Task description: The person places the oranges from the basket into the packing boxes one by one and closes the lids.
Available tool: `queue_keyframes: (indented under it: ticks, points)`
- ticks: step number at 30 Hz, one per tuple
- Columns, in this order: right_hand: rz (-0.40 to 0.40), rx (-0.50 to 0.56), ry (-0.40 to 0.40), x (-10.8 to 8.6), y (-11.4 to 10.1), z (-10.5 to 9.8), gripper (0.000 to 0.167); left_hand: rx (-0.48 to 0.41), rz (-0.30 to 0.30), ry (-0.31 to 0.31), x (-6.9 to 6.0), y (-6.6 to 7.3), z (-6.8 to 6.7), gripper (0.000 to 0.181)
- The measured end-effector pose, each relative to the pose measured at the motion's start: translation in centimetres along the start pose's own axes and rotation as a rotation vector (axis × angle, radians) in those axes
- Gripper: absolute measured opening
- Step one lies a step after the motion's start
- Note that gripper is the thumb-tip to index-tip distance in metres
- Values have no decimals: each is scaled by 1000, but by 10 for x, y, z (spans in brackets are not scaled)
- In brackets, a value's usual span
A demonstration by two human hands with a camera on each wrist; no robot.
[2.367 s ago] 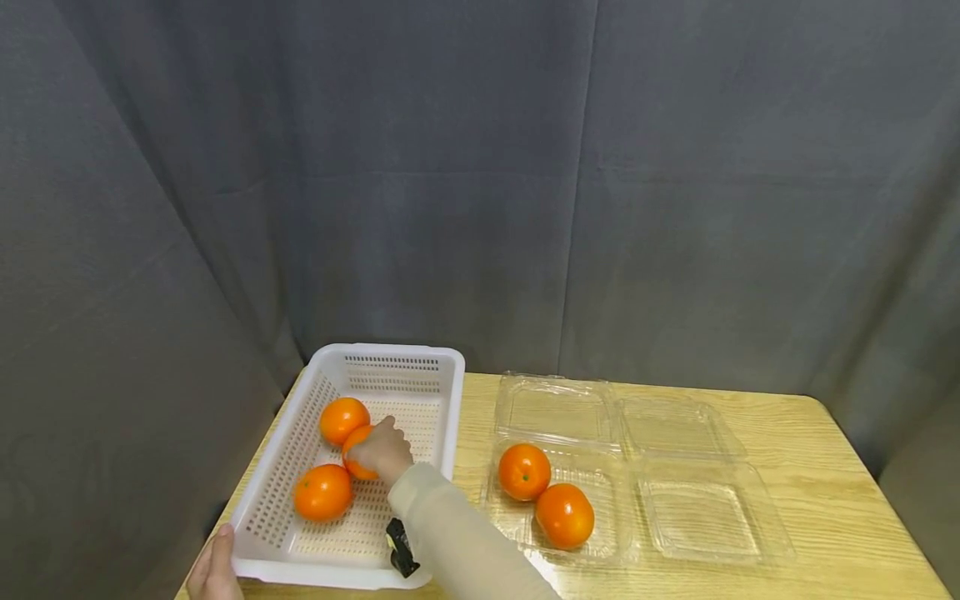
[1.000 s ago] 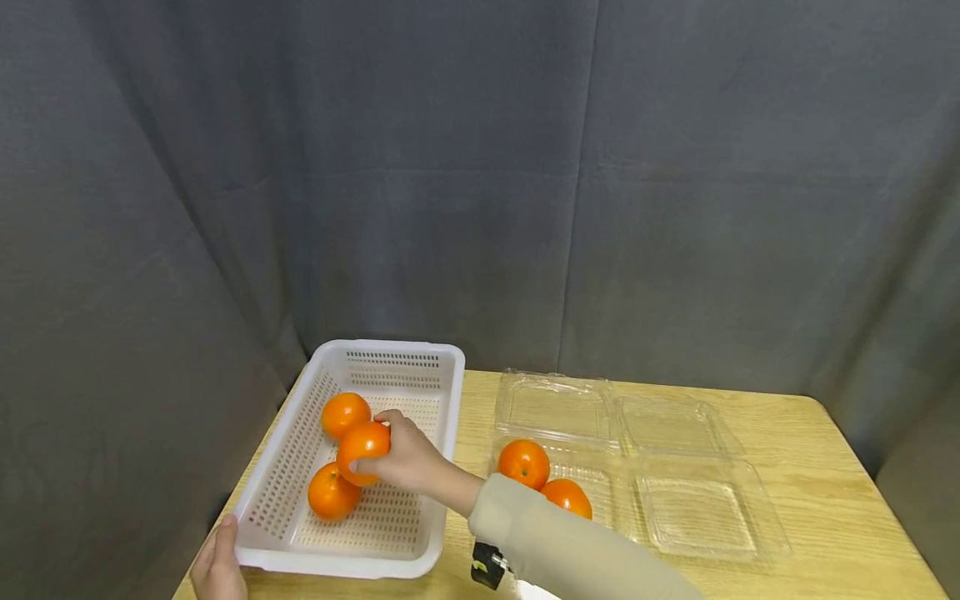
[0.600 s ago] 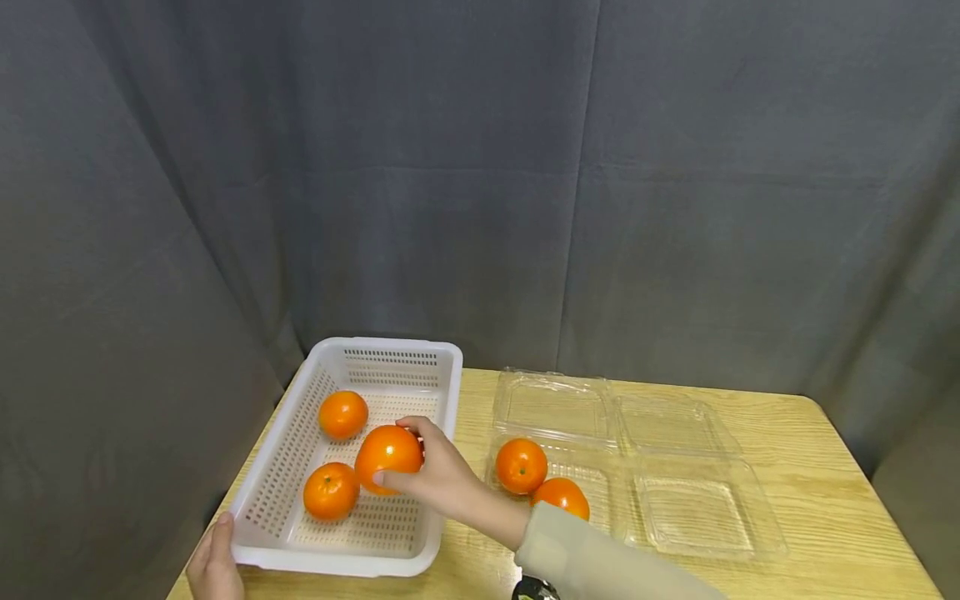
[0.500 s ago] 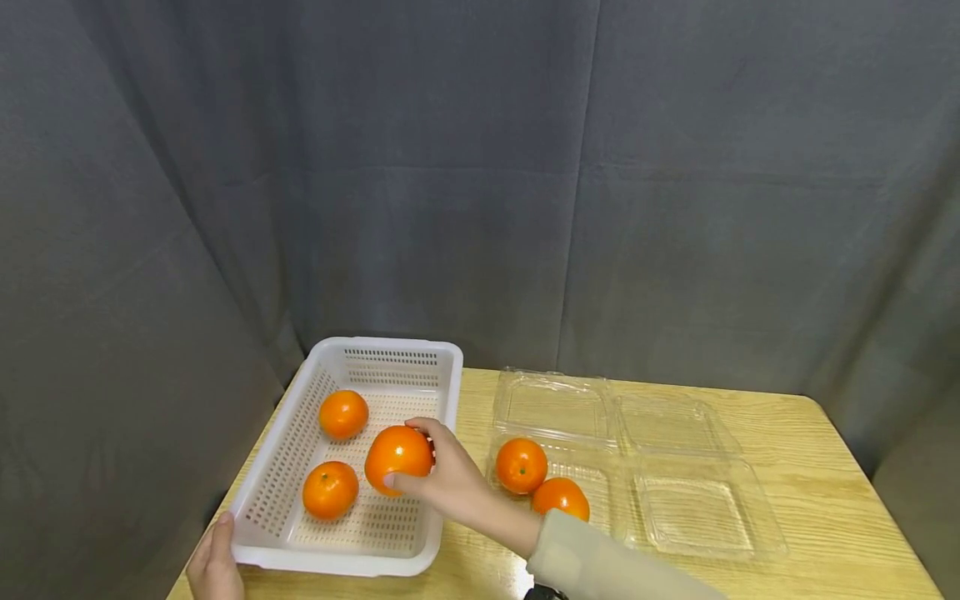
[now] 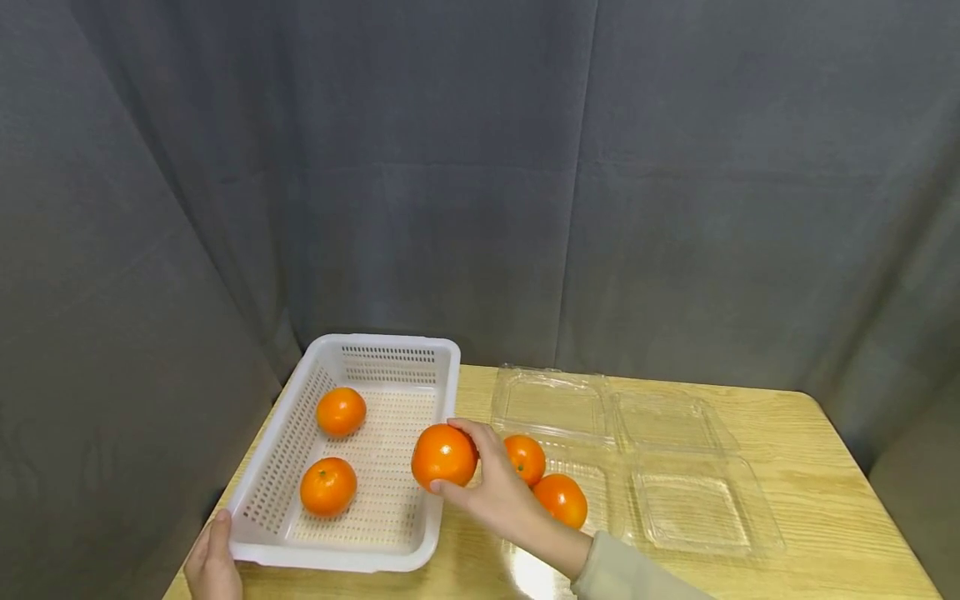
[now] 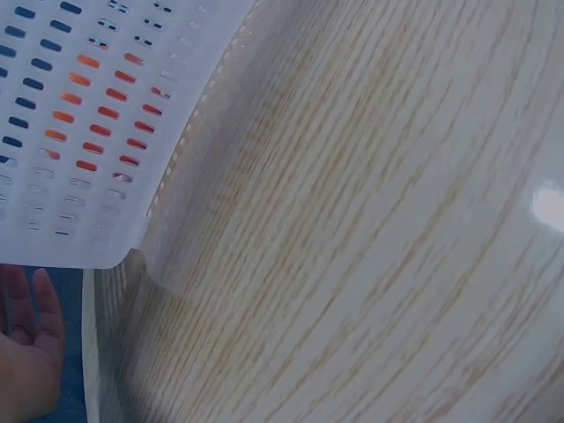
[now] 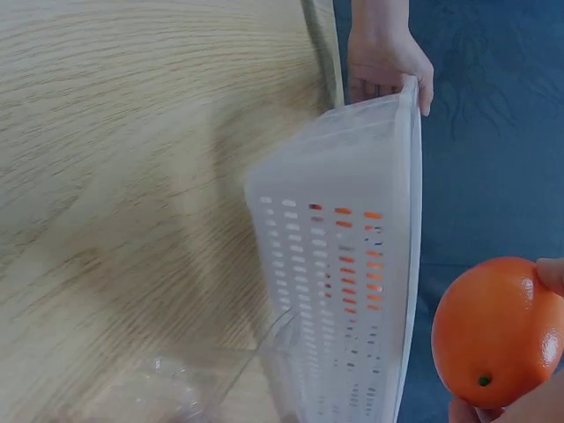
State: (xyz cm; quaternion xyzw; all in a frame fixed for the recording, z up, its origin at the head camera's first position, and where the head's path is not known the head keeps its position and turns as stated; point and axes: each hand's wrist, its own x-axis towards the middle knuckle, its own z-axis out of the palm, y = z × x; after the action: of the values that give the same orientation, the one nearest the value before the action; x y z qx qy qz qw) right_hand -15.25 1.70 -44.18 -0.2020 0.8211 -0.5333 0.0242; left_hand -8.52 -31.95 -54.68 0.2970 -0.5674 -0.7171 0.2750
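My right hand (image 5: 498, 492) holds an orange (image 5: 444, 456) between thumb and fingers, above the right rim of a white perforated plastic basket (image 5: 447, 392). The right wrist view shows this orange (image 7: 493, 333) with its stem spot facing the camera. At the basket's near left corner my left hand (image 5: 214, 565) grips the rim, thumb on top; the right wrist view shows that hand (image 7: 388, 63) there too. Two oranges lie apart inside the basket, one farther back (image 5: 341, 412) and one nearer (image 5: 328, 487). Two more sit in an open clear clamshell box (image 5: 555, 404), partly behind my right hand.
A second open clear clamshell box (image 5: 697, 508) lies to the right of the first, with nothing in it. Both boxes and the basket stand on a wooden table (image 5: 832, 500). Grey curtains (image 5: 450, 183) hang behind and at both sides.
My right hand has taken the orange from between the other two and carried it up and right to the basket's right rim. The left hand keeps its grip at the corner.
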Motion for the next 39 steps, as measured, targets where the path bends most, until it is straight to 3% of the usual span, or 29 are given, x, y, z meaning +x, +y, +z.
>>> queue_keyframes:
  ticks: [6,13,20,25,39]
  points:
    - [11,-8,55,-7,11,-13,68,0,8,-3,1,-1,3,33]
    - [89,-2,100,-21,28,-34,70,0,-2,0,-1,0,4,31]
    - [164,3,141,-28,41,-57,71,55,9,18,-1,2,3,30]
    - [183,-46,181,-34,52,-75,71,22,5,22,0,2,2,29]
    - [231,-236,193,-42,82,-120,70,90,-110,-61,3,9,-6,29]
